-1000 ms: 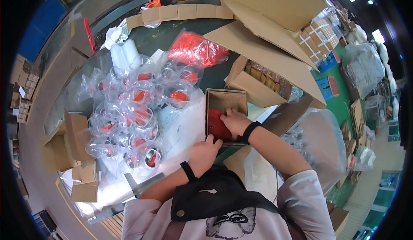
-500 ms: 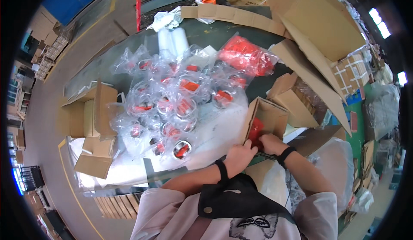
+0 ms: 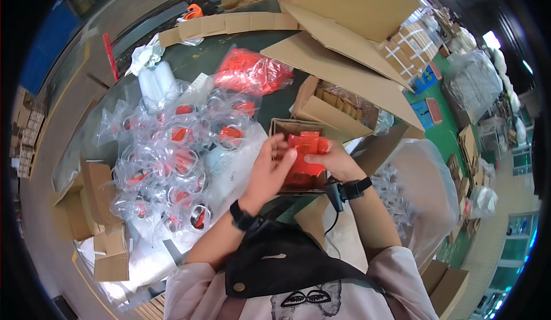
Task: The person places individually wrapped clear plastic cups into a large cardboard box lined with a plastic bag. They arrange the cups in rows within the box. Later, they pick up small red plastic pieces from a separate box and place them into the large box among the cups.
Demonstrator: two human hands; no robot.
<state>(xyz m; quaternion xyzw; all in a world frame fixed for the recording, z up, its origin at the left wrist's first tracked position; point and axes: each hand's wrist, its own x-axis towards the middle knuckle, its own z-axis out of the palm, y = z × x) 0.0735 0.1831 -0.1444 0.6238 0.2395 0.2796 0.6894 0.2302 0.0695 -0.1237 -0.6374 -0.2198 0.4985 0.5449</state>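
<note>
Ahead of the right hand [image 3: 337,160] is a dark surface [image 3: 211,49]; off right, green floor [image 3: 445,138]. It grips a red packet [image 3: 306,145] beside the open left hand [image 3: 267,169].

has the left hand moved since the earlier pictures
Yes, forward: judged against the red bag on the table, the left hand is now nearer it, reaching over the left side of the box below instead of its near-left corner.

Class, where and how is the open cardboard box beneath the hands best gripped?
Probably pinch the cardboard box by its left wall, coming from the left: the open top leaves an upright rim to grasp, and another carton crowds the far side.
</note>
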